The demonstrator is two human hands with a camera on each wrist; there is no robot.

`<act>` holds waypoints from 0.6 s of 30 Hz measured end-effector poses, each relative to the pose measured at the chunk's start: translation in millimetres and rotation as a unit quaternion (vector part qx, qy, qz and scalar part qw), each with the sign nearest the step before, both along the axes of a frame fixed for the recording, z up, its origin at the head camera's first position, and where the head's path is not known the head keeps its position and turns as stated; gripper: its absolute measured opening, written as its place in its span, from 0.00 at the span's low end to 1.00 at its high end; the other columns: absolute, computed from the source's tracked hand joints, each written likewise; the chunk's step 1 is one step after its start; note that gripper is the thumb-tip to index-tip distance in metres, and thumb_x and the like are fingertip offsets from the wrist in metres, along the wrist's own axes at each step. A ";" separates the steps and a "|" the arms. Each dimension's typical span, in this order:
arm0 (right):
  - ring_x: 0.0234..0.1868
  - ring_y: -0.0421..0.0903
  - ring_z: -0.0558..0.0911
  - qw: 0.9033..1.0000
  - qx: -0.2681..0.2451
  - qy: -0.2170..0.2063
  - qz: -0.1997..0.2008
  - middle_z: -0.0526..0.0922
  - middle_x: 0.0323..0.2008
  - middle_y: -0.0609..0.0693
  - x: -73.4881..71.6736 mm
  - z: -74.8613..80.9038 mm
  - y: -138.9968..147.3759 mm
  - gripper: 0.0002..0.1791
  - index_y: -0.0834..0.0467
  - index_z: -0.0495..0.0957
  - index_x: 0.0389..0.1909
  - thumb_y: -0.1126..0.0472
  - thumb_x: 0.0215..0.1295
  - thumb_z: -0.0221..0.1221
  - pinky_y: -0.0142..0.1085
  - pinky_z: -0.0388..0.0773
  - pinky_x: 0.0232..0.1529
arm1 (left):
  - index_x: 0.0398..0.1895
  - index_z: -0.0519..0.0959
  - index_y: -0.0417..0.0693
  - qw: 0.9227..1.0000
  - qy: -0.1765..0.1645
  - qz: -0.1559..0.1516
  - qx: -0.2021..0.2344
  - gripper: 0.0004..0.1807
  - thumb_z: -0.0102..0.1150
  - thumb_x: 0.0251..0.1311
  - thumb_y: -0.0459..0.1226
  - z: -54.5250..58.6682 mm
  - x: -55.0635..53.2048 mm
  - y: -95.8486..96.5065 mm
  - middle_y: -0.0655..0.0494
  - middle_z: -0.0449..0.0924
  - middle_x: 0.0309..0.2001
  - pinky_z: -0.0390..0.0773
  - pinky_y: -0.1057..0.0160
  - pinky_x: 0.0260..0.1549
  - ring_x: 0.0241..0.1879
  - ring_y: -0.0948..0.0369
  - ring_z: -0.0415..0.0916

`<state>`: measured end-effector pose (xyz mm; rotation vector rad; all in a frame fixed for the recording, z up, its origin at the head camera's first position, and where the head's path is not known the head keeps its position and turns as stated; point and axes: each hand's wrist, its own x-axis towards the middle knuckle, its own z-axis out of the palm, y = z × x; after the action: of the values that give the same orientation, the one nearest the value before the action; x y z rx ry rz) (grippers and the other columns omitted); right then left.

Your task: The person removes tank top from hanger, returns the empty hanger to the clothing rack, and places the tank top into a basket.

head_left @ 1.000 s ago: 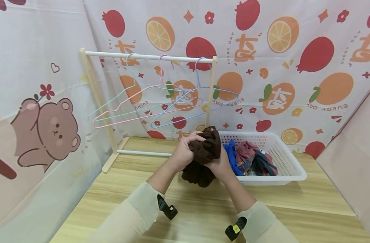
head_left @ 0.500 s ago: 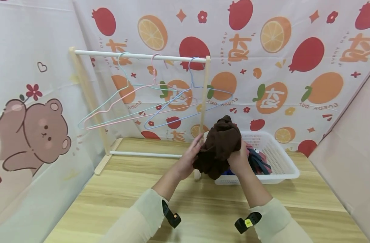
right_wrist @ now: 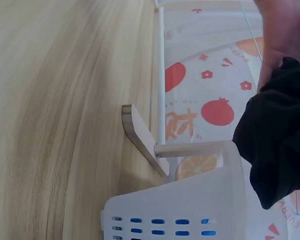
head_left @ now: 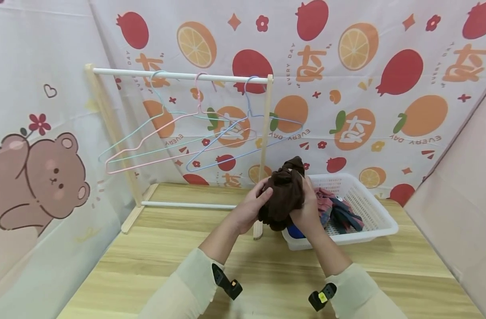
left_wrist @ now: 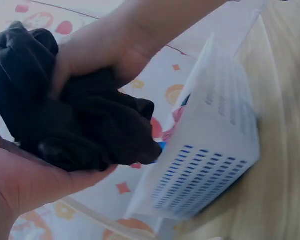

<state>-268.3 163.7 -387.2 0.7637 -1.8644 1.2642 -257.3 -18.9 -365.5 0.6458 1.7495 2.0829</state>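
A bunched dark brown garment is held up between both hands above the table, beside the basket's left end. My left hand grips its left side, thumb toward me. On the other side, my right hand holds it from the right and below. The left wrist view shows the left palm under the dark cloth, with the right hand coming over from above. Folds hide many of the fingertips, and the garment's kind cannot be made out.
A white perforated basket holds red, dark and blue clothes. Left of it stands a wooden rack with a white rail. Green, pink and blue hangers hang there. A printed cloth backdrop rises behind the wooden table.
The brown garment and both hands moved right and up, then slightly back left and down. Hands shifted their hold on the bundle. The basket has turned slightly, and the head view has shifted.
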 end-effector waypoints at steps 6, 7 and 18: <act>0.61 0.59 0.73 0.988 0.065 0.106 -0.094 0.69 0.60 0.66 -0.2 -1.0 -2.0 0.28 0.55 0.71 0.65 0.55 0.65 0.64 0.51 0.77 0.57 | 0.77 0.46 0.67 1.000 0.008 -0.004 -0.014 0.68 0.65 0.31 0.76 14.2 8.6 7.7 0.49 0.49 0.77 0.75 0.37 0.53 0.68 0.41 0.63; 0.60 0.60 0.73 0.985 0.077 0.118 -0.103 0.68 0.60 0.67 0.5 -0.7 -1.1 0.28 0.55 0.70 0.66 0.51 0.68 0.61 0.54 0.77 0.55 | 0.77 0.48 0.67 1.000 0.007 0.003 -0.005 0.65 0.68 0.34 0.73 15.0 8.7 11.3 0.50 0.51 0.76 0.76 0.40 0.53 0.67 0.43 0.64; 0.76 0.58 0.49 0.965 0.096 -0.208 0.128 0.41 0.78 0.51 25.5 16.8 38.5 0.62 0.37 0.41 0.78 0.61 0.52 0.72 0.65 0.56 0.67 | 0.64 0.68 0.53 0.989 0.000 0.124 0.077 0.35 0.70 0.50 0.35 -4.2 -0.3 44.2 0.51 0.72 0.61 0.77 0.60 0.51 0.56 0.56 0.73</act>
<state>-242.9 202.1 -370.4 0.9194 -2.3097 1.5088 -257.6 25.4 -369.7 0.4890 1.7572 2.4037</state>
